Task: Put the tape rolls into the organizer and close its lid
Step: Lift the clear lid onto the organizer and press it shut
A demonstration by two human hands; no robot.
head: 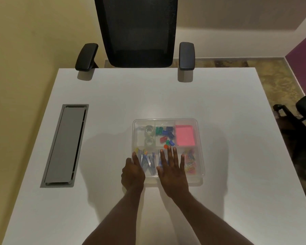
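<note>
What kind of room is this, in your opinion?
Most likely an office or meeting room. A black mesh office chair stands at a white desk that has a grey cable hatch set into it, and a clear organizer holds stationery.

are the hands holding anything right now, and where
Nothing is gripped. The right hand lies flat on the organizer lid near its front edge; the left hand rests at its front-left corner.

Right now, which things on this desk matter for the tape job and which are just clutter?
Job: two clear tape rolls in the far-left compartment; clear organizer, lid seemingly on; left hand and right hand lying on it.
Not involved: pink sticky notes, coloured clips, desk cable hatch, office chair.
</note>
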